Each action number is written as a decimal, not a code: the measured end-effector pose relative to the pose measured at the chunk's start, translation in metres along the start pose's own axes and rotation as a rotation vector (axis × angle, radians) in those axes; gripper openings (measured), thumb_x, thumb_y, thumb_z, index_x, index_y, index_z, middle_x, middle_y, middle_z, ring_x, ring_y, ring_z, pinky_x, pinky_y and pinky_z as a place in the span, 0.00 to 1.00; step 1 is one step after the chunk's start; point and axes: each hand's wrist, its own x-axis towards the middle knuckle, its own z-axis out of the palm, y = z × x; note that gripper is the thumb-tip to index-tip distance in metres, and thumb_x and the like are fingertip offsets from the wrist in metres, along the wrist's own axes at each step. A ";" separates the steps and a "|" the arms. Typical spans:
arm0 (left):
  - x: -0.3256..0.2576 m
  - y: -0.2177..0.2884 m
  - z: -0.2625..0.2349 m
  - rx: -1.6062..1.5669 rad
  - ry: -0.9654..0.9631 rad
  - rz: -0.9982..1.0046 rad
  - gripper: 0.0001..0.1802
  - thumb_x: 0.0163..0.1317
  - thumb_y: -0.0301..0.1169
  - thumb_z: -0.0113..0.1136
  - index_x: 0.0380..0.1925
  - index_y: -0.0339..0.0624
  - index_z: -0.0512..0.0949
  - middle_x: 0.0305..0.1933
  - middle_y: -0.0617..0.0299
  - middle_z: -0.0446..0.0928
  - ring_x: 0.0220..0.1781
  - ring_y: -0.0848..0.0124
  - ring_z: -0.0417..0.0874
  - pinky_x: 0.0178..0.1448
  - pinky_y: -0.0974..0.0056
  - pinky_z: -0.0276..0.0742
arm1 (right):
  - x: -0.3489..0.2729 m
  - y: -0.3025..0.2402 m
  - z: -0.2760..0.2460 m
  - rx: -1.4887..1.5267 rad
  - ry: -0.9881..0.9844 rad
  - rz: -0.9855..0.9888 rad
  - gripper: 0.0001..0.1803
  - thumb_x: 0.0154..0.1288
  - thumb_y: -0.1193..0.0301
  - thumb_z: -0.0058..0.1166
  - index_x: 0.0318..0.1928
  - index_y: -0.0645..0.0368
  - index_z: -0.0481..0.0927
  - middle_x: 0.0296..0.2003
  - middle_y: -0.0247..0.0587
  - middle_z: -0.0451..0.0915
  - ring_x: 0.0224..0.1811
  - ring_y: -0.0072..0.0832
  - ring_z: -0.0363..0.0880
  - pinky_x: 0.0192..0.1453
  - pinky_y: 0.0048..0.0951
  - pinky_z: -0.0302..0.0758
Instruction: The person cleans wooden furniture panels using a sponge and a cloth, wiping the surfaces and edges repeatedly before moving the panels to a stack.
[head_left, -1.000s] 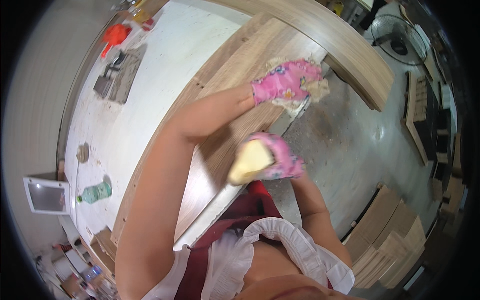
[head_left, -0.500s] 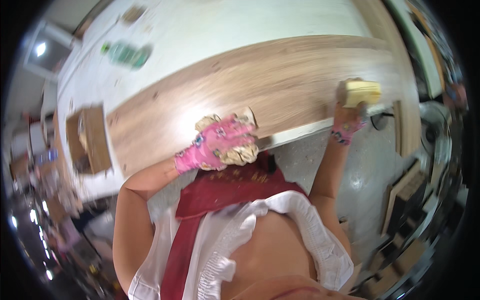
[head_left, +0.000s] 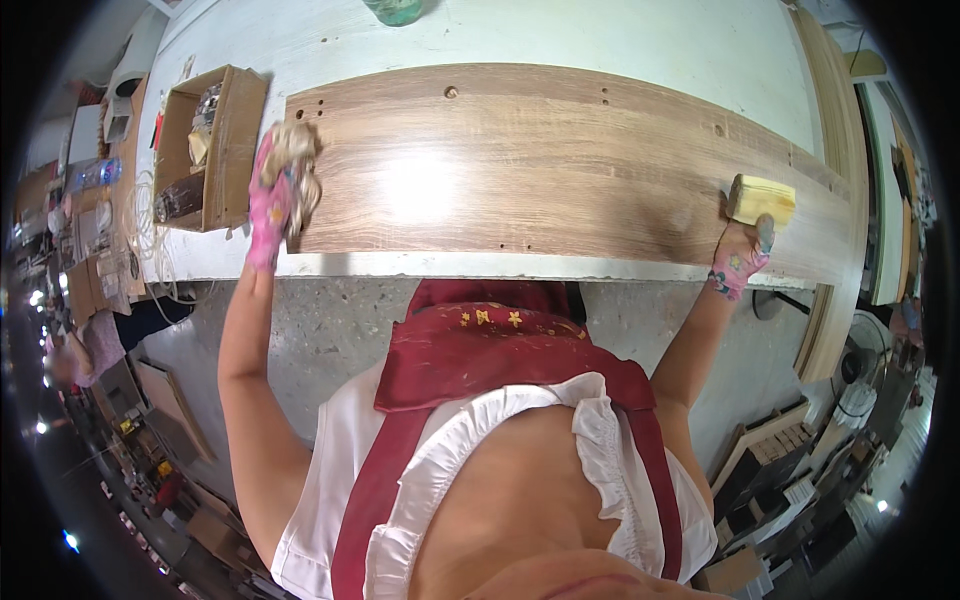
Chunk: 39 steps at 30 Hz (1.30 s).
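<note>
A long wood-grain board (head_left: 540, 170) with small drilled holes lies across the white worktable. My left hand (head_left: 268, 215), in a pink floral glove, is at the board's left end. It is closed on a crumpled beige rag (head_left: 294, 155), which laps over the end edge; the fingers are partly blurred. Over by the right end, my right hand (head_left: 740, 255) wears a matching glove with grey fingertips. Its fingers grip a pale yellow block (head_left: 762, 200), held at the board's surface; whether it is sponge or another material I cannot tell.
Just left of the board stands an open cardboard box (head_left: 236, 150) with assorted items inside. A green bottle (head_left: 396, 10) is cut off at the top edge. More wood-grain strips (head_left: 835, 110) run along the right side, and a fan (head_left: 862, 360) stands beyond them.
My left hand has swept the rag from near the board's middle front edge to its left end. My right hand still grips the yellow block at the right. The view has turned and shifted.
</note>
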 end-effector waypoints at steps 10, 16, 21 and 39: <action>0.104 0.001 0.211 0.277 -0.367 0.176 0.14 0.62 0.36 0.50 0.45 0.45 0.75 0.40 0.60 0.77 0.40 0.69 0.79 0.46 0.62 0.77 | 0.001 0.007 -0.008 -0.220 -0.050 0.019 0.28 0.58 0.67 0.55 0.57 0.66 0.67 0.51 0.48 0.73 0.54 0.40 0.73 0.59 0.41 0.68; 0.081 0.027 0.319 0.644 -0.489 0.673 0.15 0.57 0.34 0.55 0.45 0.44 0.76 0.43 0.58 0.78 0.46 0.67 0.78 0.53 0.61 0.75 | 0.002 -0.003 -0.005 -0.242 -0.122 0.034 0.29 0.60 0.65 0.53 0.59 0.64 0.65 0.53 0.50 0.72 0.54 0.44 0.73 0.59 0.47 0.68; 0.075 0.025 0.181 0.105 -0.269 0.178 0.18 0.59 0.30 0.56 0.49 0.41 0.72 0.47 0.55 0.76 0.50 0.68 0.77 0.53 0.63 0.76 | -0.008 -0.011 0.020 -0.149 -0.143 0.079 0.29 0.58 0.65 0.54 0.58 0.64 0.65 0.52 0.48 0.73 0.54 0.41 0.73 0.58 0.43 0.69; -0.003 0.026 0.257 0.467 -0.868 0.770 0.36 0.45 0.29 0.64 0.59 0.52 0.66 0.62 0.59 0.66 0.65 0.63 0.65 0.70 0.57 0.58 | 0.007 0.032 0.103 -0.318 -0.306 0.142 0.27 0.57 0.65 0.59 0.54 0.64 0.68 0.48 0.42 0.75 0.50 0.34 0.75 0.53 0.36 0.73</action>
